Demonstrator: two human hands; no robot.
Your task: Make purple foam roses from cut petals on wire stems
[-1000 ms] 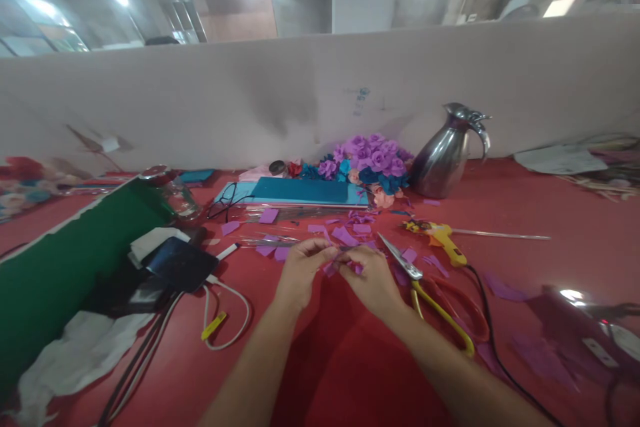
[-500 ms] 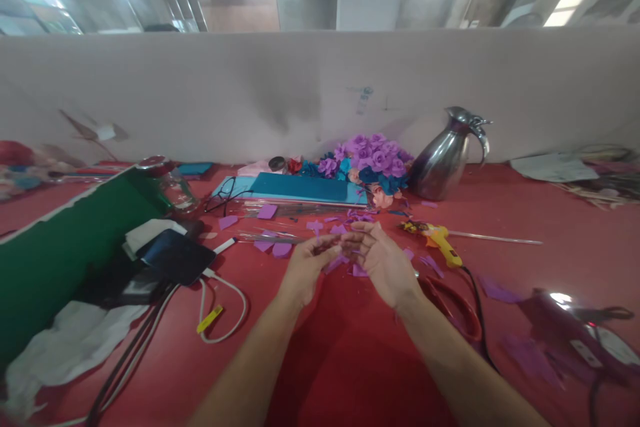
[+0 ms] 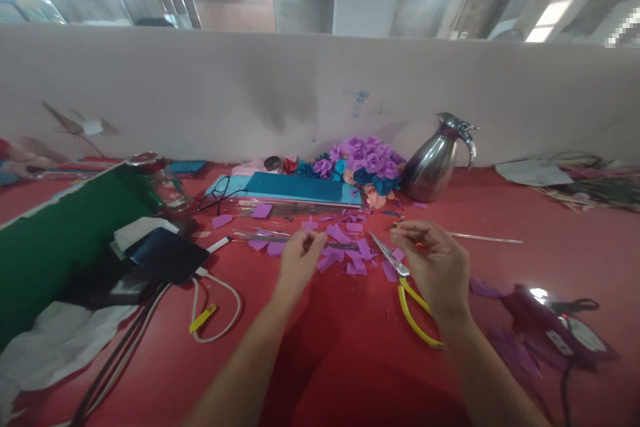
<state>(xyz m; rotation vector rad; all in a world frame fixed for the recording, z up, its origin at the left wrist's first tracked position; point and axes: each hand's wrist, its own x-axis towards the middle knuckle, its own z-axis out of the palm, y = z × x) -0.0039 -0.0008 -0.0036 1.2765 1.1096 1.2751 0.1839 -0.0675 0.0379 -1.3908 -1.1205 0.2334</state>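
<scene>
My left hand (image 3: 300,257) is closed, thumb against the curled fingers, above the purple paper pieces (image 3: 337,235). Whether it holds anything is too small to make out. Thin wires (image 3: 263,236) lie on the table just left of it, and a dark strip shows on its right. My right hand (image 3: 434,263) has its fingers drawn together over the spot of the yellow glue gun, which it hides almost wholly; I cannot see what it grips. A clear glue stick (image 3: 487,238) pokes out behind this hand. Scissors with yellow handles (image 3: 411,317) lie beside it, blades towards the scraps.
Behind the scraps are blue sheets (image 3: 300,187), eyeglasses (image 3: 220,195), paper flowers (image 3: 370,157) and a steel jug (image 3: 433,157). Left stand a glass jar (image 3: 170,187), a green board (image 3: 75,240), a dark phone-like slab (image 3: 170,255) and cables. A dark red device (image 3: 545,323) lies right.
My hands have parted. The right hand has moved right, over the glue gun, and its fingers have closed. My left hand has shifted slightly left. The scissors now show more fully.
</scene>
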